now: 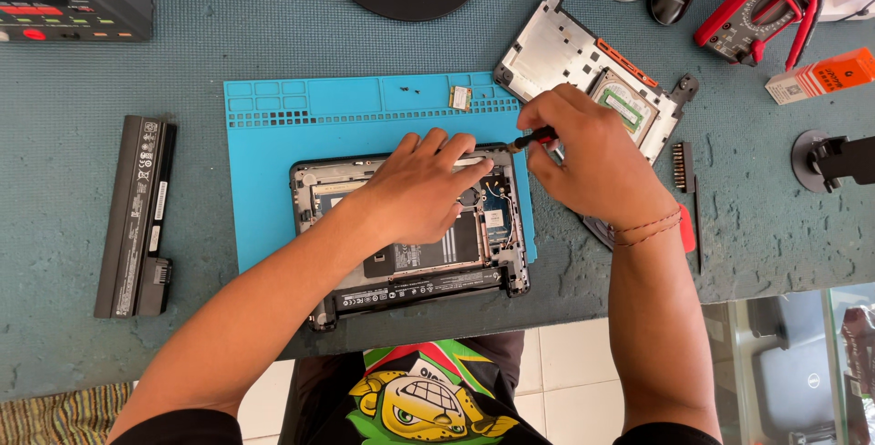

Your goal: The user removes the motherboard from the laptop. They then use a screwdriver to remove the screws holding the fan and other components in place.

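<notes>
Two bare hands work on an opened small laptop (410, 226) lying underside up on a blue silicone mat (273, 162).

Nearest the person, the laptop's front edge hangs just over the table's edge, its inner boards and a dark labelled panel exposed. The left hand (424, 185) lies flat on the machine's middle, fingers spread and open, gripping nothing. The right hand (592, 158) is closed around a screwdriver (536, 139) with a red and black handle, its tip at the laptop's far right corner. To the left, well apart, a long black battery (137, 217) lies on the grey-green table (228, 25). Right of the wrist lies a strip of bits (679, 167). Farther off, a small circuit card (460, 97) sits on the mat's far rim, the removed bottom cover (565, 53) just beyond the right hand, and a red multimeter (756, 12) at the far right.
</notes>
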